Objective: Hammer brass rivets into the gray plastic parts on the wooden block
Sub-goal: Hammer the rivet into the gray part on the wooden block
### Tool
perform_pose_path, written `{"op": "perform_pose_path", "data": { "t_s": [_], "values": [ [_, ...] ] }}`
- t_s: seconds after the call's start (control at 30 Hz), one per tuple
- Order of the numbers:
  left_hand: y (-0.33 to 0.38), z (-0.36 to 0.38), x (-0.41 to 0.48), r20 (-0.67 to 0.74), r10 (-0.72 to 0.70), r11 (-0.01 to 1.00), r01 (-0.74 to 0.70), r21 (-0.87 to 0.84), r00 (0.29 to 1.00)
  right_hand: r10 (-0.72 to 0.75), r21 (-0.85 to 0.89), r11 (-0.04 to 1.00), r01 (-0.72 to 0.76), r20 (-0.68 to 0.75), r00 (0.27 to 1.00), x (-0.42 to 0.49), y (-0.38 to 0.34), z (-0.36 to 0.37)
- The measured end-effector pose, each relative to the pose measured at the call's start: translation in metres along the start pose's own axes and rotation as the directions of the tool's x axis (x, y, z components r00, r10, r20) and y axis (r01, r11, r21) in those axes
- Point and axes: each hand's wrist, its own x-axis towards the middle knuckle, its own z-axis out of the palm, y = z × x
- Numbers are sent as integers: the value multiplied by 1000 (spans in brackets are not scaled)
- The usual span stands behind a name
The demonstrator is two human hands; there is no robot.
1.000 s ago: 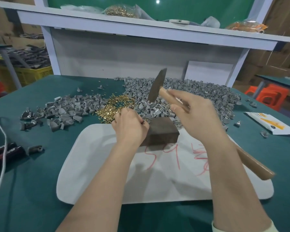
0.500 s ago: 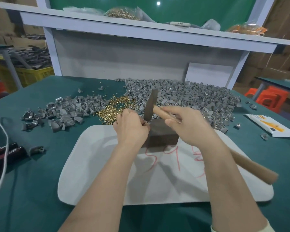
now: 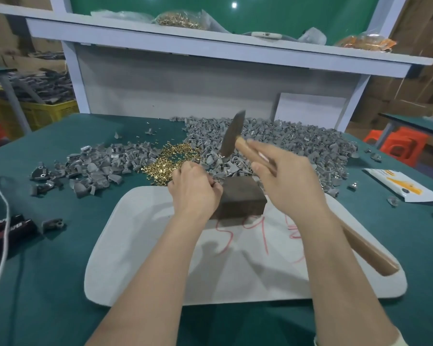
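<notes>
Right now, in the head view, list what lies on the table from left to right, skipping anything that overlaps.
Black tools → small pile of gray parts → brass rivets → wooden block → white packet.

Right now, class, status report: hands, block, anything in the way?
Right hand grips hammer, head raised clear of wooden block. Left hand curled at block's left edge, its hold hidden. Left fingers near strike path.

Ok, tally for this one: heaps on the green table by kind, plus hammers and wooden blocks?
Gray plastic part heaps: 2
Brass rivet heaps: 1
Hammers: 1
Wooden blocks: 1
Total: 5
</notes>
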Motion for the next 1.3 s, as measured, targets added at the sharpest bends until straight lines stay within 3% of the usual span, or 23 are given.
{"op": "perform_pose_path", "data": {
  "t_s": [0.07,0.17,0.27,0.43,0.6,0.7,0.83,0.97,1.0,1.2,1.3],
  "values": [
    [0,1,0,-2,-8,1000,8,-5,1000,-5,12,1000,5,41,999,2,2,-1],
    [-3,2,-4,31,16,999,-17,35,999,31,-49,999,-18,288,957,-3,3,7],
    [-3,1,-2,26,21,1000,-21,21,999,75,-50,997,-65,218,973,-1,6,8],
    [-5,3,-1,15,42,999,-42,29,999,55,78,996,-52,-32,998,-1,8,1],
    [-4,2,-3,16,30,1000,-30,9,999,22,-28,999,-15,290,957,-2,3,8],
    [-4,1,-3,17,24,1000,-24,16,1000,49,-67,997,-37,184,982,-4,5,7],
    [-2,1,0,-15,7,1000,-7,7,1000,20,103,995,-12,-72,997,-1,2,1],
    [-3,2,-2,14,17,1000,-17,15,1000,26,-26,999,-21,241,970,-3,2,10],
    [-4,1,-3,20,19,1000,-19,11,1000,50,-33,999,-42,260,964,-4,3,12],
    [-4,-2,-1,39,-7,999,8,-31,999,226,88,970,-228,28,974,4,23,22],
    [-4,-2,-1,50,-7,999,9,-42,999,362,111,923,-367,64,930,7,42,31]
  ]
}}
